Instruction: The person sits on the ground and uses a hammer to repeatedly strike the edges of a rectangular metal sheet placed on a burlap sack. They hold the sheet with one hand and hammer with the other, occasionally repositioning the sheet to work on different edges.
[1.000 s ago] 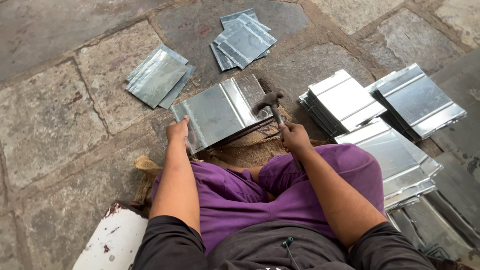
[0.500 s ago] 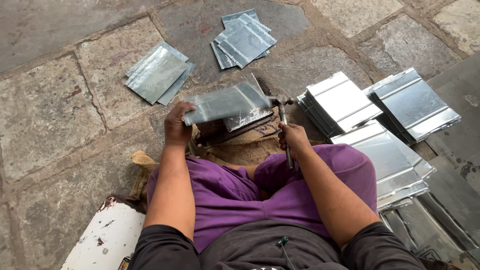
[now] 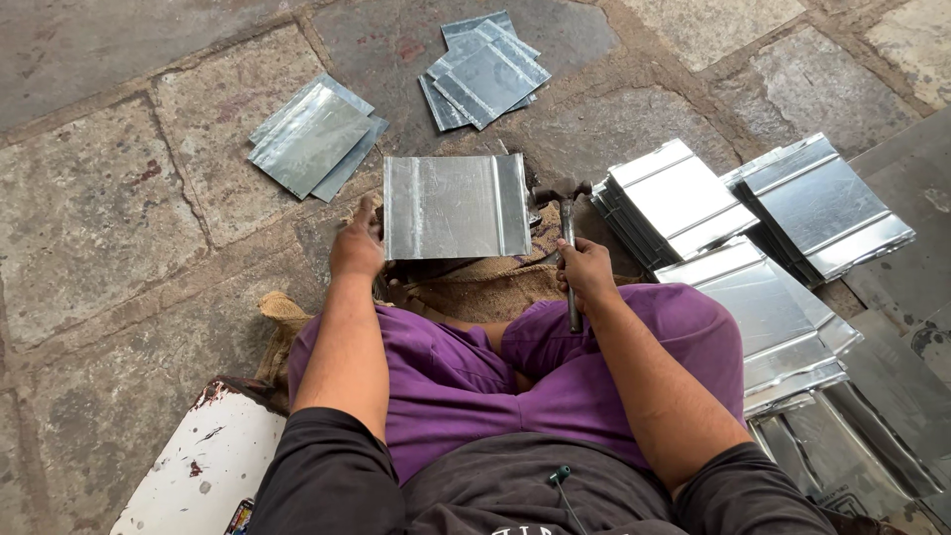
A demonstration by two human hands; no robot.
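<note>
At frame centre, our left hand (image 3: 357, 248) grips the metal sheet's (image 3: 456, 206) left edge. Our right hand (image 3: 584, 269) is closed around the hammer (image 3: 565, 213) beside it. We judge steady pinning and square blows along the fold work best.

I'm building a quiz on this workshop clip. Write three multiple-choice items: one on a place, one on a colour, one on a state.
1. Where does the metal sheet in work lie?
A. in front of the knees, between the hands
B. on the white block
C. atop the far stack

2. What colour are the trousers?
A. green
B. purple
C. white

3. How is the hammer held?
A. lying loose on the floor
B. by the left hand
C. gripped by the right hand, head away from the body

Answers: 1 A, it lies flat with the left hand at its left edge; 2 B, both legs show purple; 3 C, fingers wrap the handle.
</note>
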